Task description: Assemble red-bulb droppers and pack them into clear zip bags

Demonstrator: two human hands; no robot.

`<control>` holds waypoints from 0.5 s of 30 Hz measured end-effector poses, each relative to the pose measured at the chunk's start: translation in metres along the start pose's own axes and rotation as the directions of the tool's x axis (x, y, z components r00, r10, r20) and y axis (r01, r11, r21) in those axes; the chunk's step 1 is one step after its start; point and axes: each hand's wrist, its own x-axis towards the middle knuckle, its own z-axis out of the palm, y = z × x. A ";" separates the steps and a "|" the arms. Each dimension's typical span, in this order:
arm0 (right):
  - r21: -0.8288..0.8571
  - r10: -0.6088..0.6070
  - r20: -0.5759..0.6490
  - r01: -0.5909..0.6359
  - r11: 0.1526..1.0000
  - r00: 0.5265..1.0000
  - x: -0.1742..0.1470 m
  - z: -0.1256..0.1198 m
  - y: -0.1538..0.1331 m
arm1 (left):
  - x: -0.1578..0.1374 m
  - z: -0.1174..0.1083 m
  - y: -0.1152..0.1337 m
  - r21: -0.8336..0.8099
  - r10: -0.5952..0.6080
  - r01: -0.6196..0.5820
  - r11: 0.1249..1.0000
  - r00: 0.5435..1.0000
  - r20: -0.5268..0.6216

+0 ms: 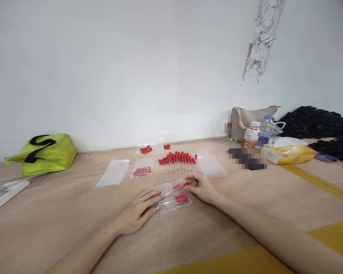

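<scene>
A clear plastic bag point(171, 205) lies flat in front of me, with several droppers point(181, 197) in it, their red bulbs toward the right. My left hand point(138, 213) rests on the bag's left end, fingers stretched out. At its right end, my right hand point(198, 187) has thumb and fingers pinched at the red bulb of a dropper point(185, 184); its thin tube points left into the bag. Just beyond lies a fanned row of red-bulbed droppers point(177, 158). A filled bag point(142, 169) with several droppers is to the left of that row.
Flat clear bags point(113, 173) lie left, and more bags point(213, 165) right. Loose red bulbs point(145, 149) are near the wall. A lime-green bag point(50, 154) stands far left. At right are bottles point(252, 135), a tissue pack point(291, 153) and a black heap point(311, 121).
</scene>
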 end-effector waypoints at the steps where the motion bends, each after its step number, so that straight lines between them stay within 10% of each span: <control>1: 0.040 -0.012 0.038 0.010 0.999 0.999 0.000 0.001 0.001 | 0.000 0.000 0.000 0.002 0.000 0.000 1.000 1.000 0.006; 5: 0.038 -0.015 0.093 0.012 0.999 0.996 0.011 -0.016 0.001 | 0.000 0.001 -0.001 0.011 -0.002 0.002 1.000 1.000 0.016; 8: -0.229 0.109 -0.104 -0.130 0.965 0.989 0.038 -0.044 0.002 | 0.000 0.002 -0.002 0.016 -0.008 0.007 1.000 1.000 0.012; 15: -0.315 0.389 -0.365 -0.505 0.803 0.846 0.112 -0.061 0.020 | 0.001 0.002 -0.002 0.056 0.014 -0.017 0.998 0.999 0.040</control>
